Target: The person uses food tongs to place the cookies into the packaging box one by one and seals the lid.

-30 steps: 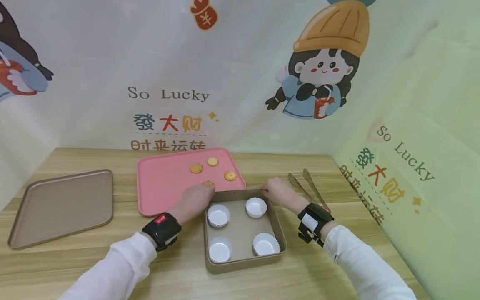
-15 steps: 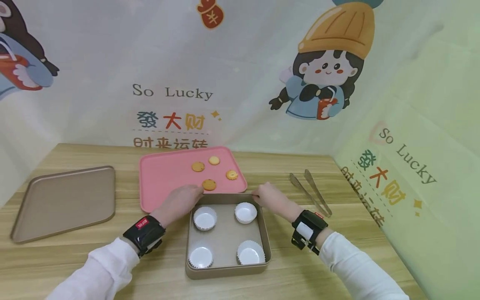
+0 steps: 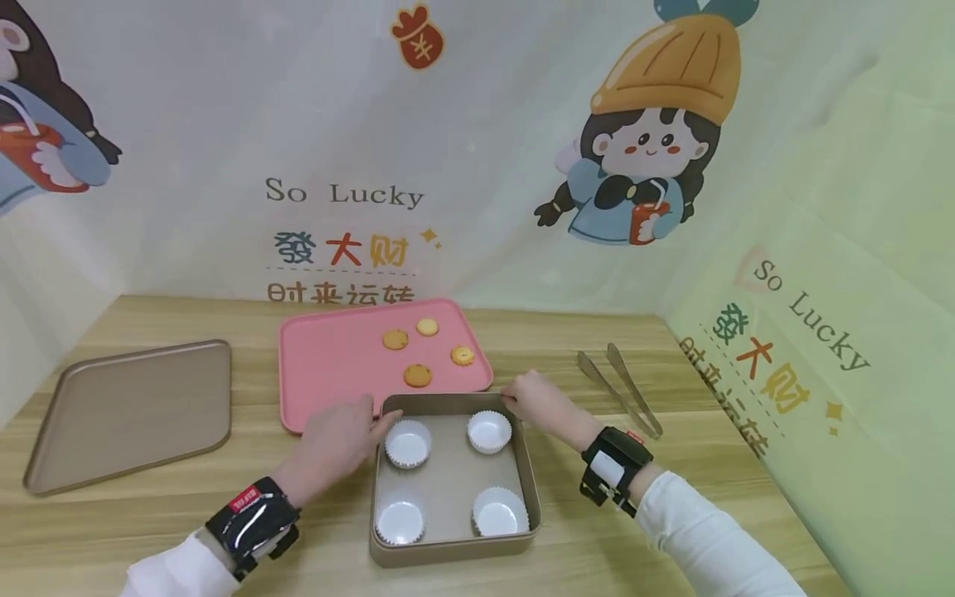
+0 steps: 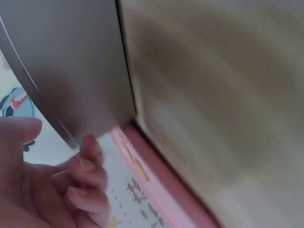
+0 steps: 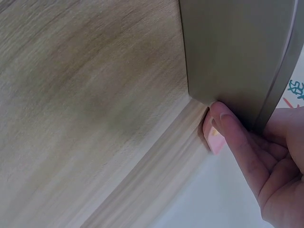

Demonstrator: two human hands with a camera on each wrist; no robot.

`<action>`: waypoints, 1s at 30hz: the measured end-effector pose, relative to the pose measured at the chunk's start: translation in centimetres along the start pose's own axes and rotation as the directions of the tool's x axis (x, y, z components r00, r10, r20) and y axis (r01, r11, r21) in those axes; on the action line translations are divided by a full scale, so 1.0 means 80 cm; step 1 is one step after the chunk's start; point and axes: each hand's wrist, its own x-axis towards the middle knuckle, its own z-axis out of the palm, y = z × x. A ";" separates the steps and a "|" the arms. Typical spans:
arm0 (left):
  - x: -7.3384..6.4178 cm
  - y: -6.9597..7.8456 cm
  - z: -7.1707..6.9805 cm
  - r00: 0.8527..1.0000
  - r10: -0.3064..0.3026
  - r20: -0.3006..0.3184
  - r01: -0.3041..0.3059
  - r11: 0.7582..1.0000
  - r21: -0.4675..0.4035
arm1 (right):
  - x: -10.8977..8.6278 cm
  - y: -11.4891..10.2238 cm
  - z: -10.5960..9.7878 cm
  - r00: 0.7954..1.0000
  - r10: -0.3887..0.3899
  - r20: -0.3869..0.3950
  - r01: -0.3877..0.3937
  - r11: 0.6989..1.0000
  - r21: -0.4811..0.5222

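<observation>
A square brown baking tin [image 3: 451, 550] holds several white paper cupcake liners [image 3: 489, 431], one near each corner. My right hand [image 3: 543, 405] pinches the tin's back right corner, fingers along the outer wall and thumb over the rim, as the right wrist view shows. At the back left corner is my left hand [image 3: 336, 444]. Its thumb stands apart from loosely bent fingers [image 4: 90, 178], which overlap the edge of the tin wall [image 4: 80, 71] in the left wrist view. Nothing is gripped between that thumb and those fingers.
Behind the tin lies a pink tray [image 3: 328, 365] with several cookies [image 3: 418, 376] on its right part. A brown flat tray [image 3: 145, 414] is at the left. Metal tongs [image 3: 622, 390] lie to the right on the wooden table [image 3: 716, 497]. Printed cloth hangs behind.
The tin has slid left, both hands along with it, and then stayed put. My left hand has let go of the rim and drawn back slightly. My right hand keeps its pinch.
</observation>
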 end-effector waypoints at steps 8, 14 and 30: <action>-0.018 0.011 0.013 0.996 0.082 0.021 -0.084 0.987 0.137 | -0.004 0.002 0.001 1.000 0.004 -0.024 -0.004 1.000 0.020; -0.021 0.010 0.017 0.987 0.159 0.029 -0.162 0.966 0.202 | -0.008 0.013 -0.004 0.994 0.108 0.034 -0.113 0.971 0.210; -0.024 0.005 0.022 0.953 0.302 0.006 -0.282 0.881 0.379 | -0.110 0.134 -0.021 0.846 0.525 -0.093 -0.529 0.848 -0.022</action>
